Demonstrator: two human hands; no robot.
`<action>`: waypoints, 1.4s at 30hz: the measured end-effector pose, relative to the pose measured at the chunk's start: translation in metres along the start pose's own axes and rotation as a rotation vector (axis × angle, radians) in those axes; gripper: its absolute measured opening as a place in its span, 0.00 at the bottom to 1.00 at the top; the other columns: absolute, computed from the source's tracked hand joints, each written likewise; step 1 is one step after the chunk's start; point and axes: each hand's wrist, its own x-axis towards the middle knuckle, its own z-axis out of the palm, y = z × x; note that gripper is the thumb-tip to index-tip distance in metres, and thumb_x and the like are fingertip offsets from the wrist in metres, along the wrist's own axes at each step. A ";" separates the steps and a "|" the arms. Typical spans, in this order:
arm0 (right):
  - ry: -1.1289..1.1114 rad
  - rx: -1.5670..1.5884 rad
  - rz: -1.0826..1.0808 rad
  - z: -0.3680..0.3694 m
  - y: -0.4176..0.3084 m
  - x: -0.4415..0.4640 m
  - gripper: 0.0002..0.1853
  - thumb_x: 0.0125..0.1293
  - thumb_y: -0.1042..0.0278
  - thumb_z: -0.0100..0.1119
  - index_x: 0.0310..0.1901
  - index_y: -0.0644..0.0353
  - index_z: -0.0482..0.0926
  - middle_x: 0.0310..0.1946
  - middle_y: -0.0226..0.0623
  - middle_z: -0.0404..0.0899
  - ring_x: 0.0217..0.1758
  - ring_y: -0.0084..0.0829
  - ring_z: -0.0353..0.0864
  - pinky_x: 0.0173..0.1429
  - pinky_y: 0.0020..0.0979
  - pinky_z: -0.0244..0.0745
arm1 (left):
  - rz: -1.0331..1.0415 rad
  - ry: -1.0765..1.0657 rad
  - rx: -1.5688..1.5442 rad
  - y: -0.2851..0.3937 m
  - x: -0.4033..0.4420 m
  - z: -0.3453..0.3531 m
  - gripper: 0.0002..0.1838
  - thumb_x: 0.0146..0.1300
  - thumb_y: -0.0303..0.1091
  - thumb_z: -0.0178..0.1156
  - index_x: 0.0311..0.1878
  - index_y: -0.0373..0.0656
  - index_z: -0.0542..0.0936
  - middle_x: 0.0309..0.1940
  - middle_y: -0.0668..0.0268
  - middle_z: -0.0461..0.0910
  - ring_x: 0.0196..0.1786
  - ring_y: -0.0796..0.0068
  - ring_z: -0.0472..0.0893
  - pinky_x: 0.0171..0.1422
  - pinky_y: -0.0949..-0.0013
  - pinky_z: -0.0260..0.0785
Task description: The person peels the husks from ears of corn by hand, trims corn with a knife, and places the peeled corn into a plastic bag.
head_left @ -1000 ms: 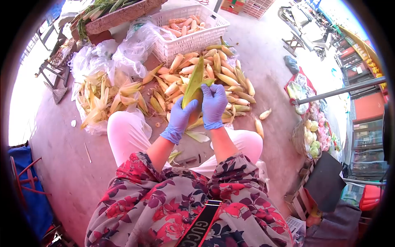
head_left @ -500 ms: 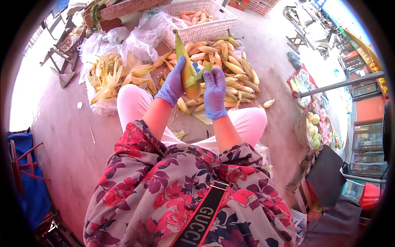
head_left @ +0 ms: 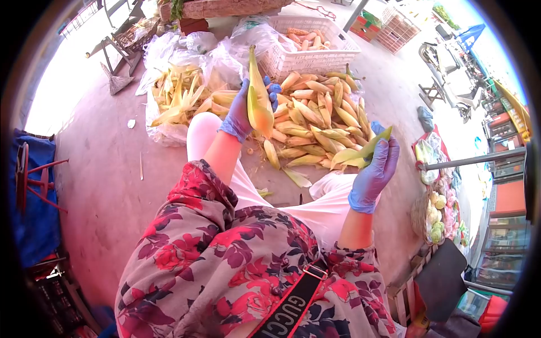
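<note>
My left hand (head_left: 239,117), in a thin blue-purple glove, is wrapped round an ear of corn (head_left: 260,107) still in green-yellow husk, its tip pointing up and away from me. Out to the right, my right hand (head_left: 374,173), gloved alike, pinches a loose green corn husk leaf (head_left: 367,151) between thumb and fingers. Beyond and between the hands lies a heap of corn ears (head_left: 315,121), many in pale husk. A loose husk piece (head_left: 297,178) rests on the ground before my knees.
Behind the heap stands a white plastic crate (head_left: 307,61) holding peeled-looking orange-pink produce. Left of it, a clear plastic bag (head_left: 163,134) is full of stripped husks. A broom head (head_left: 116,82) lies farther left; a metal pole (head_left: 473,159) juts in at right, above bagged vegetables.
The husk leaf has come off the ear, and my right hand has carried it right, away from my left hand. My left hand keeps hold of the ear. The view has shifted.
</note>
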 end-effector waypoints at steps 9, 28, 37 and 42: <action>-0.330 -0.067 -0.712 0.224 0.023 0.093 0.32 0.51 0.47 0.65 0.46 0.67 0.70 0.37 0.52 0.75 0.44 0.51 0.74 0.49 0.41 0.69 | -0.026 0.439 0.255 -0.037 -0.017 0.004 0.24 0.62 0.48 0.55 0.53 0.39 0.70 0.45 0.58 0.76 0.48 0.63 0.76 0.55 0.58 0.69; 0.207 0.142 -0.140 0.085 -0.005 0.056 0.16 0.69 0.63 0.43 0.47 0.66 0.73 0.20 0.28 0.68 0.25 0.20 0.67 0.32 0.23 0.66 | 0.083 0.740 0.180 -0.057 -0.007 -0.062 0.17 0.63 0.42 0.57 0.50 0.43 0.71 0.43 0.63 0.75 0.46 0.64 0.74 0.55 0.55 0.67; -0.171 -0.524 -0.054 0.045 0.039 -0.004 0.22 0.54 0.63 0.59 0.51 0.59 0.72 0.33 0.46 0.77 0.39 0.40 0.79 0.40 0.37 0.74 | -0.154 0.543 0.782 -0.113 0.014 -0.040 0.19 0.63 0.33 0.56 0.55 0.40 0.67 0.54 0.60 0.69 0.55 0.68 0.71 0.61 0.64 0.61; 0.149 -0.404 -0.204 -0.067 0.042 0.004 0.10 0.51 0.69 0.61 0.37 0.55 0.75 0.24 0.40 0.76 0.28 0.44 0.78 0.33 0.39 0.73 | 0.039 -0.001 1.305 -0.208 0.003 0.053 0.20 0.62 0.30 0.56 0.56 0.39 0.65 0.59 0.57 0.66 0.59 0.68 0.68 0.64 0.65 0.57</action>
